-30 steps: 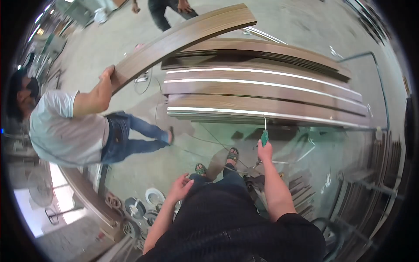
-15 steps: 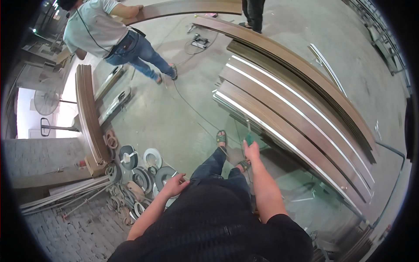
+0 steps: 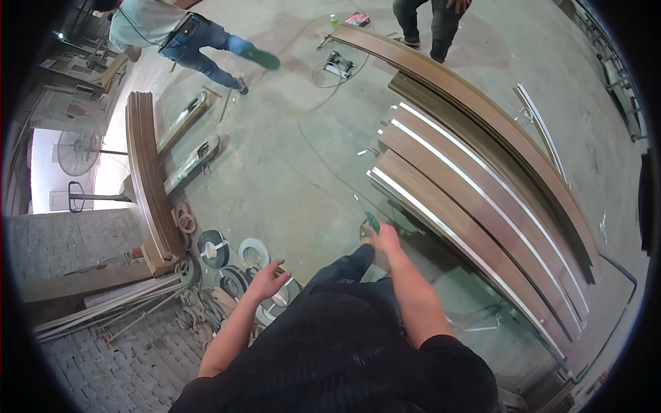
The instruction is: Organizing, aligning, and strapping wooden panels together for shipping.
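Note:
My right hand (image 3: 387,241) is closed round a small green-handled tool (image 3: 372,221). A thin tip seems to point forward from it; its exact kind cannot be made out. It is held in front of my legs, left of a stack of long brown wood-grain panels (image 3: 441,180) with white strips along their edges, not touching them. To the left, my left hand (image 3: 267,281) hangs in the air with fingers apart and nothing in it. Beneath and beyond it, several rolls of edging tape (image 3: 253,253) in grey and white lie on the floor.
Another stack of brown boards (image 3: 144,172) rests at the left by a pallet jack (image 3: 196,162) and a fan (image 3: 77,150). A corded power tool (image 3: 339,65) sits on the floor ahead. Two people stand at the far side, one in jeans (image 3: 196,48), one in dark trousers (image 3: 441,27).
My view has shifted forward and left. The right hand with the green tool has moved slightly left. My left fingers have spread. The person in jeans has stepped away, and their long board has mostly left view.

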`<state>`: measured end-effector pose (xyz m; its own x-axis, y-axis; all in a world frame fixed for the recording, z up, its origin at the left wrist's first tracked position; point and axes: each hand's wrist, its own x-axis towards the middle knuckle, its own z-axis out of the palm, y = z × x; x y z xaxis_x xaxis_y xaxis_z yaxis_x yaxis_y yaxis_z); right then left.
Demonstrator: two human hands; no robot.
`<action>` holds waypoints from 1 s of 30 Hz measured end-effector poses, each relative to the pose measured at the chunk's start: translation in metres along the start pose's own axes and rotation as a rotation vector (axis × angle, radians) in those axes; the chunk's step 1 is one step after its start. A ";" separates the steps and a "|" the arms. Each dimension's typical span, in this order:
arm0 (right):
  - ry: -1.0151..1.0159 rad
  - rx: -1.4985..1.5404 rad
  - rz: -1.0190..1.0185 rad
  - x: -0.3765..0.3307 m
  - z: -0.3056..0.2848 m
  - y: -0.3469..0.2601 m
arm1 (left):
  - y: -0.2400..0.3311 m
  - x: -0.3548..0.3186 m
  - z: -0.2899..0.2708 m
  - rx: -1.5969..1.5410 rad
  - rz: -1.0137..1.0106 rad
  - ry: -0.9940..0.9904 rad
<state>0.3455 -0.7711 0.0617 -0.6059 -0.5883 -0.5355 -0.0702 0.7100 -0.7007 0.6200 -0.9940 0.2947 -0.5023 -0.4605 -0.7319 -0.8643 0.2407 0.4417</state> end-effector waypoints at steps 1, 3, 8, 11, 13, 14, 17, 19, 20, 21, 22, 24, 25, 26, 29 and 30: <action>0.001 -0.003 0.004 -0.002 -0.005 0.001 | -0.001 0.004 -0.005 -0.002 0.001 -0.005; 0.046 -0.067 0.019 -0.016 -0.014 0.008 | -0.004 0.015 -0.014 0.017 0.019 0.003; 0.303 0.046 0.075 -0.009 -0.050 -0.011 | -0.033 0.035 -0.007 -0.048 -0.021 0.022; 0.300 0.183 0.246 0.010 -0.099 -0.024 | -0.031 0.051 0.000 0.008 -0.025 -0.040; 0.244 0.390 0.454 0.019 -0.136 -0.018 | -0.024 0.057 0.007 -0.019 0.000 -0.055; 0.243 0.409 0.471 0.020 -0.149 -0.017 | -0.025 0.059 0.009 -0.023 0.002 -0.063; 0.281 0.361 0.525 0.039 -0.185 0.007 | -0.027 0.066 0.014 -0.066 0.033 -0.060; 0.148 -0.140 0.543 0.056 -0.209 -0.009 | -0.037 0.065 0.014 -0.045 0.026 -0.035; 0.198 -0.208 0.488 0.067 -0.211 -0.004 | -0.038 0.067 0.013 -0.041 0.038 -0.040; 0.241 -0.276 0.430 0.077 -0.212 -0.006 | -0.041 0.067 0.012 -0.036 0.023 -0.037; 0.221 -0.285 0.420 0.094 -0.212 -0.010 | -0.044 0.066 0.011 -0.028 0.008 -0.034; 0.181 -0.332 0.374 0.130 -0.203 -0.049 | -0.050 0.062 0.007 -0.010 -0.001 -0.020; 0.169 -0.371 0.342 0.144 -0.200 -0.071 | -0.052 0.059 0.006 0.000 -0.008 -0.008; 0.105 -0.388 0.330 0.156 -0.197 -0.099 | -0.055 0.054 0.007 0.009 -0.012 -0.004; 0.112 -0.343 0.357 0.176 -0.201 -0.128 | -0.058 0.053 0.011 -0.048 -0.075 0.015; 0.160 -0.293 0.380 0.177 -0.200 -0.132 | -0.063 0.051 0.012 -0.065 -0.077 0.022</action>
<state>0.0894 -0.8916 0.1540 -0.7439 -0.2165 -0.6322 -0.0265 0.9549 -0.2958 0.6487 -1.0223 0.2227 -0.4331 -0.4941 -0.7539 -0.8963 0.1479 0.4180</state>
